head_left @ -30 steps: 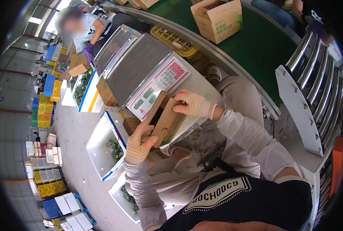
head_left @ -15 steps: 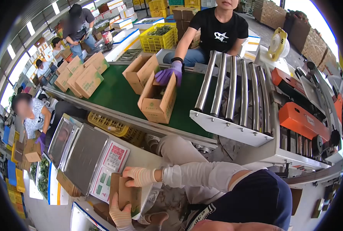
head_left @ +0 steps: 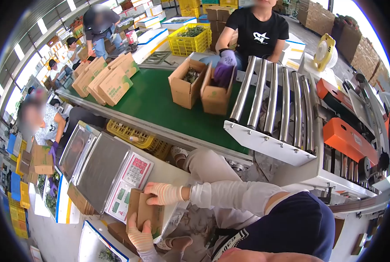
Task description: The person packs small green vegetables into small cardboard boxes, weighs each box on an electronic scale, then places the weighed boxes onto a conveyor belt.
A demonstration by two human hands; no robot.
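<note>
Both my hands, in striped finger coverings, hold a small brown cardboard box (head_left: 153, 217) low in front of me, beside the scale. My left hand (head_left: 140, 233) grips its near lower side, with the thumb and fingers spread around the edge. My right hand (head_left: 164, 193) is closed over the upper edge, fingertips on the box's face. What is inside the box is hidden from me. The digital scale (head_left: 101, 172), with a metal pan and a red-and-white keypad (head_left: 138, 169), stands just left of the box.
Across the green conveyor belt (head_left: 155, 94), a co-worker's purple glove (head_left: 224, 72) reaches into an open carton (head_left: 215, 99). Another open carton (head_left: 184, 89) stands beside it. Several closed cartons (head_left: 112, 87) lean together farther left. Metal rollers (head_left: 280, 105) and an orange-covered machine (head_left: 349, 139) stand right.
The two open cartons on the belt have shifted right, the nearer one also away from me. The co-worker's glove has gone from a carton's edge into it. My hands stay on the box.
</note>
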